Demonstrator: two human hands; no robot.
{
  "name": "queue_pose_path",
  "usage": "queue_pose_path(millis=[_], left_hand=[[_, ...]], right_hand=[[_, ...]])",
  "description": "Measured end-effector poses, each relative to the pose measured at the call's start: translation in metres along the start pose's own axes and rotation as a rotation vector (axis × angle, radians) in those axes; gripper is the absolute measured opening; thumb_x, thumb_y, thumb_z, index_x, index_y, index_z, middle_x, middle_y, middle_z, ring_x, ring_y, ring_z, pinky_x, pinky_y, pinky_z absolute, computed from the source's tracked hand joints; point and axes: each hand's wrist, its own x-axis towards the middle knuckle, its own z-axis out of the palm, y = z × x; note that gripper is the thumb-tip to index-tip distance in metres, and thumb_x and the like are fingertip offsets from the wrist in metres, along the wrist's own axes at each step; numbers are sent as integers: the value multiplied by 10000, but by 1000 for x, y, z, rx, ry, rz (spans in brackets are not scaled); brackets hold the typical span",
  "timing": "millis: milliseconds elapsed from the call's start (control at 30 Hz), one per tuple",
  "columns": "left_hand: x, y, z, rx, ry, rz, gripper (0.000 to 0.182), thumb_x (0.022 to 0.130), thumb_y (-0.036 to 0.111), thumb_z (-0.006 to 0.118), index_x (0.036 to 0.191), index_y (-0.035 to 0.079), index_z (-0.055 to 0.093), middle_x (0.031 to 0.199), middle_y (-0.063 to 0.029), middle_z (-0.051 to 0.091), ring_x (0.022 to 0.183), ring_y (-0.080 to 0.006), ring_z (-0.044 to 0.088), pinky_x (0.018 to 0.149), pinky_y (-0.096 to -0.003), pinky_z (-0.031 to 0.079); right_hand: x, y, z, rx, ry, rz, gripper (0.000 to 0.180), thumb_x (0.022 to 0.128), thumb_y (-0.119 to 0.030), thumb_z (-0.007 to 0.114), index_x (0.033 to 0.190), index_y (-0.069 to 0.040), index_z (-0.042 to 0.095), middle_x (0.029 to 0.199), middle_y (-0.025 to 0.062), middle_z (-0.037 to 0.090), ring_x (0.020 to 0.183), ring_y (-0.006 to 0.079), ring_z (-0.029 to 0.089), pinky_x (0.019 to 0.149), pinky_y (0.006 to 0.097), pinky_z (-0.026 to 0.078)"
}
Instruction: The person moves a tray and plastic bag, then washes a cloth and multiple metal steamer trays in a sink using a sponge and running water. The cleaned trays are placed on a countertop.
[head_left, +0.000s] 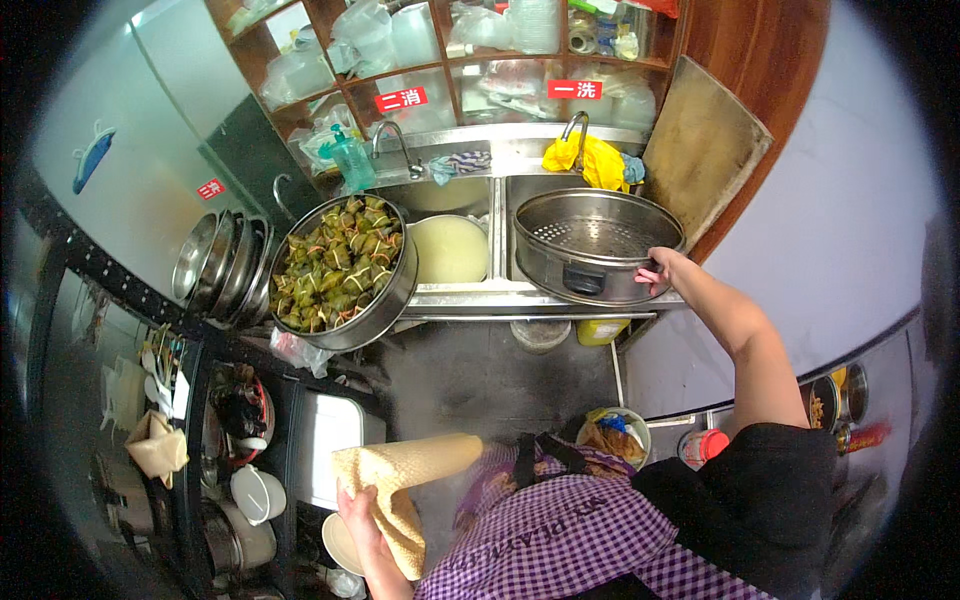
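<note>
My left hand (358, 514) grips a yellow textured cloth (397, 480) low at the left, in front of the apron. Out at the right, my right hand (656, 271) holds the near right rim of a round stainless steel steamer tier (600, 225) with a perforated bottom and a black handle. That tier rests over the right sink basin. At the left end of the sink stands a second round steel steamer (405, 289) filled with leaf-wrapped, string-tied dumplings (337, 262). Between the two, a round vessel of cloudy yellowish liquid (450, 249) sits in the left basin.
Steel basins (217, 262) stand on edge at the left. Behind the sink are faucets (397, 146), a green pump bottle (351, 159), a yellow cloth or bag (592, 159) and a leaning board (705, 142). A waste bin (637, 431) and a red-lidded jar (705, 448) are near the body.
</note>
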Motion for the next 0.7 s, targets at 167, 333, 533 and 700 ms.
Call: queue_pose_path(millis=[167,333,533,700], left_hand=[[84,8,76,142,-240,-140,536,755,-87,552,1283,-2,508,1142,-116,617,1022,-214,616,890,-315,495],[183,10,170,205,-583,-164,531,802,-65,585,1319,1,483,1190,-94,610,1080,-190,594,932,-308,468],[278,23,327,6,-865,-233,483,864,-5,539,1341,16,464,1207,-104,603,1088,-197,594,934,-319,471],[334,-13,452,-204,-846,-373,478,896,81,545,1350,13,411,1154,-105,611,1040,-212,608,881,-335,495]], right_hand=[[66,-21,5,-56,29,207,430,958,-305,368,1060,74,542,940,186,691,741,320,715,833,561,556],[113,-14,6,-107,-58,256,369,953,-277,370,1024,39,548,885,168,696,665,301,714,753,715,487],[123,2,30,0,81,127,344,972,-279,414,1168,-7,490,883,155,704,652,314,713,709,676,509],[94,1,47,-178,117,125,642,952,-479,487,1271,75,420,987,239,659,722,397,686,714,633,517]])
